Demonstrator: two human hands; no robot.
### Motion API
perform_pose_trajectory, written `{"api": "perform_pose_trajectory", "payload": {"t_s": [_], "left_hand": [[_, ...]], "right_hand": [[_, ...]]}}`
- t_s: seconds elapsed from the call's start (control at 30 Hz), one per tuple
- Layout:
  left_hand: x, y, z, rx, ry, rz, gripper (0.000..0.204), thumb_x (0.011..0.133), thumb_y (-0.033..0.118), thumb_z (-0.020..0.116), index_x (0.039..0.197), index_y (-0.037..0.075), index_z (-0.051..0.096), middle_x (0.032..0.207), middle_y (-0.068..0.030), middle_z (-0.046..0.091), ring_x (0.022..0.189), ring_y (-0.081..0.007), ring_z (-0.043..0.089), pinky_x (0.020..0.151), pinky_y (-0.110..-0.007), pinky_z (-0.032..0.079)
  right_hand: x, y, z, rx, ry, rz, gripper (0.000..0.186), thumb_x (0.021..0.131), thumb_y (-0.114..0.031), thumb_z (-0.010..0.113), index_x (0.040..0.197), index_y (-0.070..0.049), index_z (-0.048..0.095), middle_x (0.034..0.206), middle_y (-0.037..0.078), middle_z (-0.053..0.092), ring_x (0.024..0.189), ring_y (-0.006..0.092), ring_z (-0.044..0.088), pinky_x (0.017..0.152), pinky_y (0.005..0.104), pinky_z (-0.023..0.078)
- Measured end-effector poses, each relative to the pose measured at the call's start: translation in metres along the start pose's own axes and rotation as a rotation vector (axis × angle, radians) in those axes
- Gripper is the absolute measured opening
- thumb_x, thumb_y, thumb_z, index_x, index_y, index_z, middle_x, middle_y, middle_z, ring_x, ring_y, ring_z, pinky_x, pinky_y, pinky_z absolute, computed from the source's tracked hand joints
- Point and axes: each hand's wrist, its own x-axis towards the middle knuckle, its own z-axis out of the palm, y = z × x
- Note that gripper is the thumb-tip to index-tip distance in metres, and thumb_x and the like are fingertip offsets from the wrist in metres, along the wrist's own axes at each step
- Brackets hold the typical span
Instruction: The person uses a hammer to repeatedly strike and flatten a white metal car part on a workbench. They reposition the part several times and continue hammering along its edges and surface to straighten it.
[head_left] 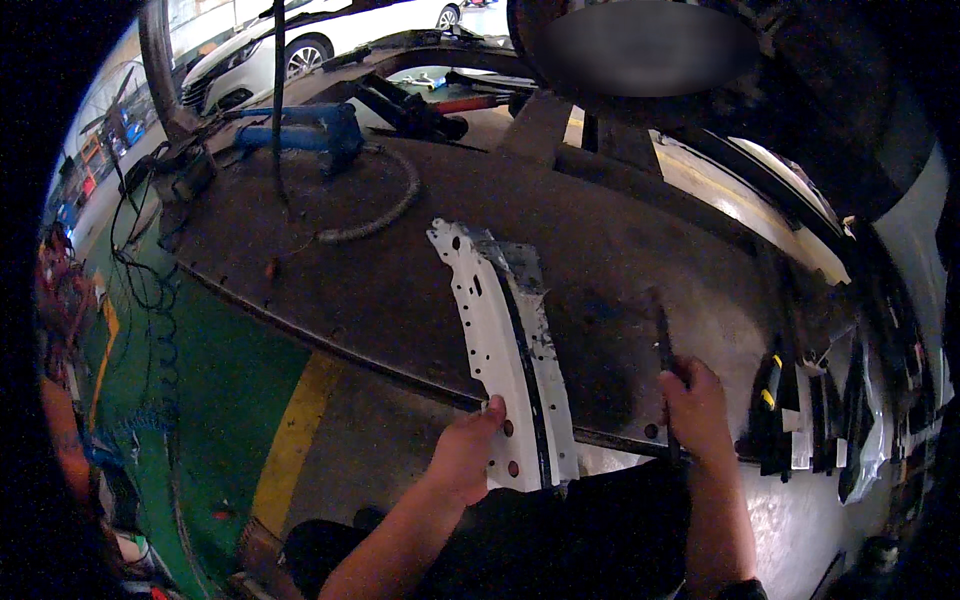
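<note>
A long white sheet-metal car body part (500,340) lies tilted across the edge of a dark metal bench (370,290). Holes run along it, and a dark strip follows its length; the far end looks crumpled and grey. My left hand (468,448) grips its near end at the left edge, thumb on top. To the right of the part, my right hand (695,400) is closed around a slim dark tool (664,340) held upright over the bench. The tool's upper end is blurred, so its kind is unclear.
On the bench's far left stands a blue hydraulic pump (300,135) with a curved hose (400,200). A cable (278,110) hangs before it. Long dark trim pieces (790,400) stand at the right. Beyond is a white car (340,35); a large dark round shape (800,120) overhangs the far right.
</note>
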Motion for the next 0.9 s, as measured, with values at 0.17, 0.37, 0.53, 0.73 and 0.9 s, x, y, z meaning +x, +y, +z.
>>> {"api": "perform_pose_trajectory", "payload": {"t_s": [0.17, 0.37, 0.53, 0.73, 0.9], "left_hand": [[0.014, -0.005, 0.001, 0.036, 0.152, 0.017, 0.039, 0.1, 0.043, 0.049, 0.097, 0.004, 0.055, 0.089, -0.0096, 0.061, 0.07, -0.0235, 0.062, 0.049, -0.04, 0.047], [0.012, -0.005, 0.002, 0.08, 0.142, 0.031, 0.042, 0.1, 0.044, 0.05, 0.095, 0.003, 0.055, 0.086, -0.0074, 0.059, 0.068, -0.022, 0.061, 0.048, -0.037, 0.047], [0.015, -0.004, -0.001, 0.099, 0.142, 0.008, 0.046, 0.101, 0.043, 0.044, 0.121, 0.003, 0.057, 0.095, -0.0106, 0.067, 0.075, -0.0235, 0.067, 0.055, -0.038, 0.054], [0.013, -0.003, -0.001, 0.141, 0.156, 0.018, 0.044, 0.102, 0.043, 0.045, 0.116, 0.004, 0.059, 0.093, -0.0102, 0.067, 0.073, -0.0228, 0.067, 0.053, -0.037, 0.053], [0.013, -0.003, 0.002, 0.105, 0.159, 0.013, 0.044, 0.102, 0.042, 0.044, 0.116, 0.003, 0.059, 0.093, -0.01, 0.067, 0.072, -0.0222, 0.067, 0.052, -0.036, 0.053]], "right_hand": [[-0.057, -0.063, -0.016, 1.105, -0.204, 0.046, 0.03, 0.096, -0.016, 0.05, 0.121, -0.002, 0.048, 0.078, 0.007, 0.06, 0.055, 0.0127, 0.056, 0.051, 0.0279, 0.047], [-0.066, -0.074, 0.006, 0.083, -0.264, -0.338, 0.051, 0.097, -0.015, 0.048, 0.143, -0.003, 0.031, 0.077, 0.01, 0.064, 0.057, 0.0181, 0.061, 0.056, 0.0333, 0.051], [-0.078, -0.088, 0.016, 0.068, -0.3, -0.339, 0.066, 0.095, -0.013, 0.048, 0.152, -0.004, 0.016, 0.078, 0.015, 0.065, 0.066, 0.0287, 0.065, 0.067, 0.038, 0.053], [-0.087, -0.087, 0.016, 0.024, -0.194, -0.455, 0.063, 0.093, -0.013, 0.053, 0.149, -0.002, 0.026, 0.087, 0.017, 0.065, 0.071, 0.0329, 0.066, 0.071, 0.0384, 0.052], [-0.072, -0.081, 0.015, 0.107, -0.103, -0.449, 0.052, 0.094, -0.018, 0.057, 0.139, 0.001, 0.039, 0.09, 0.013, 0.065, 0.064, 0.0251, 0.064, 0.064, 0.0343, 0.051]]}}
